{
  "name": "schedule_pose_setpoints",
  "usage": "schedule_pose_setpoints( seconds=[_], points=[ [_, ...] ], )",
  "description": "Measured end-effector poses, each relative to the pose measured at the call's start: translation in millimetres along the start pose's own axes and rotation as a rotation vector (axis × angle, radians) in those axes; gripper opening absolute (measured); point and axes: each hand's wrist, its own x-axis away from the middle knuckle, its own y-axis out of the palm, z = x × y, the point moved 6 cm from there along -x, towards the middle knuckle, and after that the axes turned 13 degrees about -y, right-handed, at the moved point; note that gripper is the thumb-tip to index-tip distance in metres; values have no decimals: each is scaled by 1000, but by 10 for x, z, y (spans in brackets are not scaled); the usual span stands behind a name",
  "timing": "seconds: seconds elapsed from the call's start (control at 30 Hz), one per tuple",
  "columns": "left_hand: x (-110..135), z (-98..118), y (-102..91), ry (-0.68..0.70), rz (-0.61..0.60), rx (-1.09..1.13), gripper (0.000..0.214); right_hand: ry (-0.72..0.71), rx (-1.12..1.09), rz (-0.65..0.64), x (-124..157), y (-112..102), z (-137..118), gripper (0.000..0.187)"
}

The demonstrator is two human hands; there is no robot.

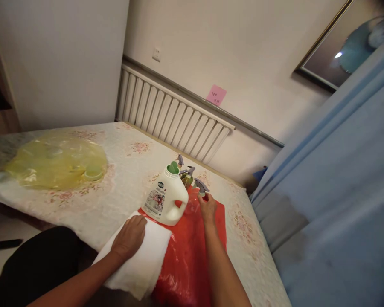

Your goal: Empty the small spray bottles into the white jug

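My right hand (208,208) is closed around the neck of a spray bottle with a grey trigger head (201,186); the bottle's body is mostly hidden. Under my left hand (131,234) lies a white cloth (147,260), its upper edge gripped by curled fingers. A red plastic bag (188,251) spreads over the table edge between my arms. On the bag's far left part stands a white jug (160,198) with a handle, a printed label and a green piece in its mouth. Behind the jug are other spray bottles (187,178) with grey triggers, partly covered.
A large yellow plastic bag (57,162) with things inside lies on the left of the table, which has a flowered cloth (141,148). Beyond the table are a white radiator (166,113) and the wall. A blue curtain (333,170) hangs on the right.
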Motion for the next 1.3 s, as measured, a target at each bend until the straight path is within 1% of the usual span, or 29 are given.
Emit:
schedule_pose_setpoints(
  seconds=[0.13,0.23,0.33,0.43,0.53,0.63,0.7,0.77,0.8,0.87,0.9,0.97,1.03,1.1,1.17,1.23,1.3],
  points=[
    [-11,-6,0,-1,2,12,21,1,-26,6,129,-265,-58,36],
    [-21,-2,-3,12,13,20,20,16,-35,13,275,-490,-111,36],
    [-33,-15,10,38,29,36,19,60,-42,26,471,-719,-177,37],
    [-54,-75,54,52,31,80,18,119,-82,36,709,-903,-258,35],
    [-89,-134,111,43,11,127,18,158,-94,18,945,-1004,-345,31],
    [-139,-80,109,25,-41,271,22,191,-113,-20,1129,-1018,-416,31],
    [-177,49,78,24,-149,477,28,217,-112,-45,1213,-998,-466,30],
    [-198,233,83,28,-377,717,38,238,-114,-63,1266,-961,-535,28],
    [-196,328,92,37,-507,828,49,243,-121,-71,1283,-937,-579,26],
    [-177,480,104,78,-716,991,77,241,-142,-82,1305,-877,-678,25],
    [-161,527,123,93,-810,1044,89,239,-148,-87,1314,-844,-727,25],
    [-129,580,158,132,-945,1134,104,231,-147,-103,1329,-765,-812,26],
    [-103,607,171,185,-1037,1226,110,223,-138,-133,1339,-668,-880,25],
    [-92,618,159,232,-1085,1303,111,212,-121,-163,1339,-561,-942,24],
    [-80,615,159,241,-1134,1341,112,199,-107,-190,1329,-450,-1010,23],
    [-66,592,175,228,-1170,1355,118,187,-110,-215,1314,-342,-1086,21],
    [-53,557,187,235,-1173,1346,124,177,-120,-239,1301,-248,-1165,20]
  ],
)
